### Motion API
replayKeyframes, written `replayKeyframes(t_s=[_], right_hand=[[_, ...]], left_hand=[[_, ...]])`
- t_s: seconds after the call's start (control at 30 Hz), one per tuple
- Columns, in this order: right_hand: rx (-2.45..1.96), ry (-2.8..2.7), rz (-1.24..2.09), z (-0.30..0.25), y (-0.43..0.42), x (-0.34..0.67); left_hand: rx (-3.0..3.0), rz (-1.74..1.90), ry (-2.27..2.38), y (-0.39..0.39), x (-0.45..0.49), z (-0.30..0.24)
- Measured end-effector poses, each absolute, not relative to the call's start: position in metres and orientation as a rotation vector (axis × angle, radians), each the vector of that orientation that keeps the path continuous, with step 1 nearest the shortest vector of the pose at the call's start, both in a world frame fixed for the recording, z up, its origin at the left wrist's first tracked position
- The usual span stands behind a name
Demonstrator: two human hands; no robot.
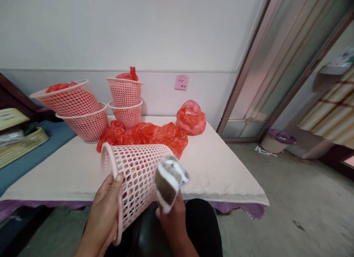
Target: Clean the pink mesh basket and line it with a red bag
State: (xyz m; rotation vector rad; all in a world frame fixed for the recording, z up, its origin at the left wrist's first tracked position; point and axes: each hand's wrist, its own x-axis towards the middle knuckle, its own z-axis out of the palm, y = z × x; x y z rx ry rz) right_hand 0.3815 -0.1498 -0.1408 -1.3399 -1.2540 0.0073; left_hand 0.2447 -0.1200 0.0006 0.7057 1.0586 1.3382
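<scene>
Toward the table's (226, 176) far edge stand four stacked baskets (125, 94), in two pairs. A fifth basket (139, 168) is tipped sideways over the near edge, its rim gripped by the left hand's (105, 209) fingers, apparently being wiped; the next move calls for turning it. Beyond lie one red plastic heap (146, 134) and one bundled bag (190, 118); the right hand's (174, 216) fingers clasp one cloth (169, 177).

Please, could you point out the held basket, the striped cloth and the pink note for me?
Held basket (139, 177), head view: the middle of its perforated side.
Striped cloth (169, 179), head view: the middle of its surface.
Pink note (181, 83), head view: the middle of its paper.
</scene>
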Motion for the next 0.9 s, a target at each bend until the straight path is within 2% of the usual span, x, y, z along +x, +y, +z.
replayKeyframes(t_s=[0.13, 0.23, 0.37, 0.6, 0.73, 0.9], right_hand=[[-1.396, -1.208, 0.093, -0.138, -0.154, 0.390], [-1.260, -1.363, 0.204, -0.121, -0.172, 0.365], [-1.129, -1.398, 0.031, -0.105, -0.187, 0.327], [-1.281, -1.399, -0.143, -0.093, -0.181, 0.324], [-1.226, -1.420, -0.157, -0.087, -0.176, 0.339], [-1.224, -1.330, -0.011, -0.079, -0.172, 0.367]], left_hand=[[0.649, 1.325, 1.055, -0.116, 0.247, 0.003], [0.567, 1.343, 0.964, -0.109, 0.255, 0.006], [0.477, 1.380, 0.851, -0.104, 0.268, 0.015], [0.478, 1.530, 0.778, -0.102, 0.283, 0.021], [0.542, 1.407, 0.778, -0.100, 0.283, 0.008], [0.993, 1.188, 0.782, -0.118, 0.261, -0.038]])
